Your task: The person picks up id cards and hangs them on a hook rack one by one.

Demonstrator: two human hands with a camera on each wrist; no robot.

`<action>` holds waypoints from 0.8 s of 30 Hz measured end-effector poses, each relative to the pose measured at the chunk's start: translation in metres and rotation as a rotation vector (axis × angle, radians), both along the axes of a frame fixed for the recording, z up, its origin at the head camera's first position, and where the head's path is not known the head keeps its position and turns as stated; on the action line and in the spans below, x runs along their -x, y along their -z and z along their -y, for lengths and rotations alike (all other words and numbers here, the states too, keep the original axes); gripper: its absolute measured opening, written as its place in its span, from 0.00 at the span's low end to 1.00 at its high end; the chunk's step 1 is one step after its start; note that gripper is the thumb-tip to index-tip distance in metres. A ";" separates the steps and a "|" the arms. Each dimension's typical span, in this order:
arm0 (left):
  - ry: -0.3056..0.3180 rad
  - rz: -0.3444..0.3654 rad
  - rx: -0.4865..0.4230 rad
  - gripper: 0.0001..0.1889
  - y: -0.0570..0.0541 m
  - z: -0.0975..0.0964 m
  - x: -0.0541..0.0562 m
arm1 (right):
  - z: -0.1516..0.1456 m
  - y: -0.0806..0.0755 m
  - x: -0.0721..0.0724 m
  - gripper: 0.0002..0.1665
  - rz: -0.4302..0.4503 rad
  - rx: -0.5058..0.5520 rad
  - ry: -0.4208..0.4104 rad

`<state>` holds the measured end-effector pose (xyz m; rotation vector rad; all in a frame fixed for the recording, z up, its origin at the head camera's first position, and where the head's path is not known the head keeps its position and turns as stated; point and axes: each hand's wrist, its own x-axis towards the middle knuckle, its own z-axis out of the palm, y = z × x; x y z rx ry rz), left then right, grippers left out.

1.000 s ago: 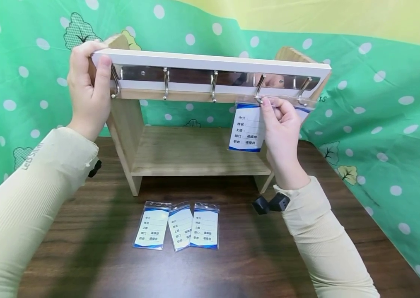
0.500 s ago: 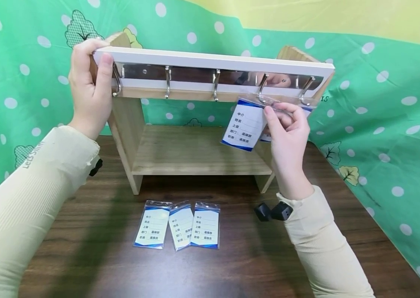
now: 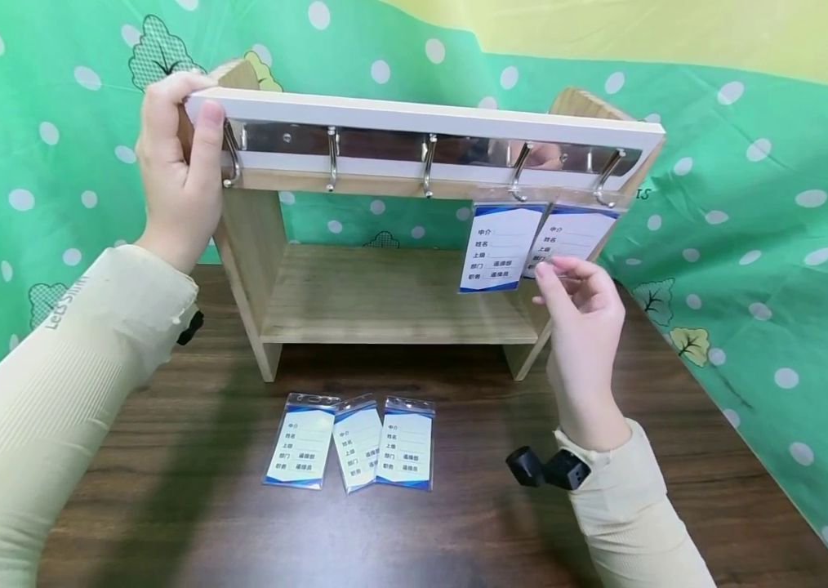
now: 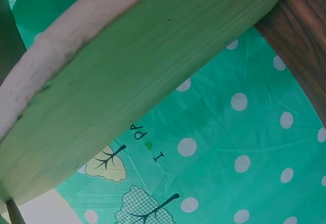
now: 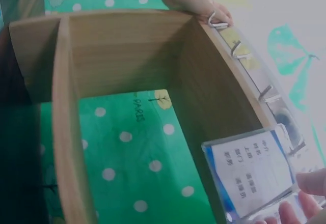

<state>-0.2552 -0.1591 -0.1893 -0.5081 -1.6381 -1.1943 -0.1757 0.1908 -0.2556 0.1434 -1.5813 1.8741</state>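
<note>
My left hand [image 3: 180, 175] grips the left end of a white hook rack [image 3: 385, 104] on a wooden shelf stand [image 3: 392, 298], thumb on the front face. Two clear-sleeved ID badges hang from its right side: one badge [image 3: 500, 249] on the fourth hook, another badge [image 3: 579, 229] on the rightmost hook. Just below and in front of them is my right hand [image 3: 585, 327], fingers loosely bent and holding nothing, overlapping the rightmost badge's lower part. The right wrist view shows the hanging badge [image 5: 249, 170] beside my fingertips.
Three more badges [image 3: 300, 449] lie side by side on the dark wooden table [image 3: 223, 531], the middle one partly under its neighbour. Behind stands a green polka-dot cloth [image 3: 774, 245]. A wooden panel [image 4: 127, 81] of the stand crosses the left wrist view.
My right hand has let go of the badge and moved down and right. That badge swung tilted, then hangs straight from the fourth hook. The left hand keeps its grip on the rack.
</note>
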 end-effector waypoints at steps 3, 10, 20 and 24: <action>0.002 0.002 -0.003 0.12 0.000 0.000 0.000 | 0.002 0.009 -0.005 0.06 0.042 0.004 -0.041; 0.002 0.003 -0.006 0.12 0.000 0.000 0.001 | 0.011 0.031 -0.015 0.09 0.164 -0.049 -0.192; 0.002 -0.009 -0.007 0.12 0.000 0.000 0.002 | 0.019 0.060 -0.018 0.14 0.372 -0.286 -0.346; 0.004 -0.010 -0.010 0.12 0.000 0.000 0.002 | 0.023 0.066 -0.017 0.16 0.405 -0.346 -0.380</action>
